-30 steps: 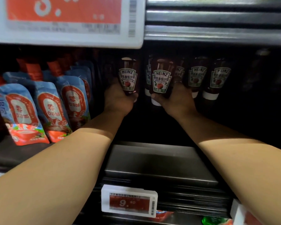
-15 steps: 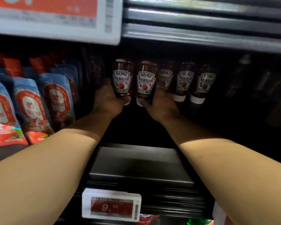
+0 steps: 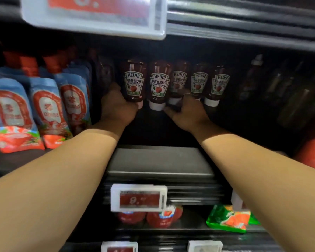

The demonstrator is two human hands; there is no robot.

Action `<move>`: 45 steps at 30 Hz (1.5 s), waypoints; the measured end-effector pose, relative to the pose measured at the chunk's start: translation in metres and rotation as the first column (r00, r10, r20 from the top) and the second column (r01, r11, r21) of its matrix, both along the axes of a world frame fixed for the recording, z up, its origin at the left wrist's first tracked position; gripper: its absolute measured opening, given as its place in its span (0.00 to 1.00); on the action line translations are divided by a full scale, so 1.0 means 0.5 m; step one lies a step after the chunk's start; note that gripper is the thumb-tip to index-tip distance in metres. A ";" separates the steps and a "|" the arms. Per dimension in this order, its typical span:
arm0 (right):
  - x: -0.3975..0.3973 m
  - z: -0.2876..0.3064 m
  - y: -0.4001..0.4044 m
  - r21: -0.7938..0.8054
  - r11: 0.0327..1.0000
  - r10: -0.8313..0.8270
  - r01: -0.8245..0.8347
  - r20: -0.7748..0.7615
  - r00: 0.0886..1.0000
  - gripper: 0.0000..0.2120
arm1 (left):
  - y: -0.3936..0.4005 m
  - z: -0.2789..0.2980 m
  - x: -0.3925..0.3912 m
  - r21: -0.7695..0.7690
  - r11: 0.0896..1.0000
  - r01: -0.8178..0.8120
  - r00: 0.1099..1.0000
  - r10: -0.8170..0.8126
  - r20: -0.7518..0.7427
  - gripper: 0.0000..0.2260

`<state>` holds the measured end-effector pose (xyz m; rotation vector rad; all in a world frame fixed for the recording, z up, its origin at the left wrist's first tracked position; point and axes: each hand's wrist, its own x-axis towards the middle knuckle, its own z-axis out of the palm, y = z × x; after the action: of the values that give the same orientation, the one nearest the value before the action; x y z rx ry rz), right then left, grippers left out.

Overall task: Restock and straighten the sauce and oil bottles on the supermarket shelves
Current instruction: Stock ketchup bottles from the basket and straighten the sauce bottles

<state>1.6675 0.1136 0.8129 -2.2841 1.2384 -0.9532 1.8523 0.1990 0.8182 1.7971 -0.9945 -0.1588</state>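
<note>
Several Heinz ketchup bottles stand cap-down in a row deep on the dark middle shelf. My left hand [image 3: 116, 106] grips the base of the leftmost ketchup bottle [image 3: 133, 82]. The second ketchup bottle [image 3: 159, 86] stands just right of it, white cap down, touching neither hand that I can see. My right hand [image 3: 186, 110] reaches under and behind it, fingers curled round the cap of the third ketchup bottle [image 3: 178, 81]. Two more Heinz bottles [image 3: 199, 82] follow to the right.
Blue and red sauce pouches [image 3: 44, 110] fill the shelf's left side. Dim dark bottles [image 3: 273, 84] stand at the right. A bare grey shelf plate [image 3: 160, 162] lies in front of the bottles, with a price tag [image 3: 138, 198] on its edge. Jars and a green packet [image 3: 227, 219] sit below.
The two front bottles have been set closer together into the row. My right hand has shifted from the second bottle to the third one behind it.
</note>
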 end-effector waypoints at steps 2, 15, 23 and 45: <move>-0.040 0.003 0.028 0.035 0.997 -0.060 0.061 -0.027 0.998 0.26 | 0.029 0.002 -0.004 0.019 1.000 -0.017 1.000 0.016 0.023 0.26; -0.214 0.028 0.272 0.019 0.970 -0.235 0.244 -0.207 0.950 0.17 | 0.235 0.009 -0.059 0.270 0.946 0.179 0.936 -0.248 0.250 0.13; -0.386 -0.048 0.410 -0.285 0.957 -0.065 0.050 -0.044 0.997 0.07 | 0.480 -0.046 -0.134 -0.136 0.963 0.234 0.899 -0.160 0.408 0.07; -0.698 -0.963 0.831 0.833 0.441 0.374 0.335 -0.509 0.775 0.10 | 0.977 -0.975 -0.463 0.910 0.066 0.409 0.913 -0.024 -0.408 0.08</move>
<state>1.3186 0.5289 0.3317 -1.6288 1.4317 0.6048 1.6205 0.6875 0.3309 2.6707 -0.9638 -1.6862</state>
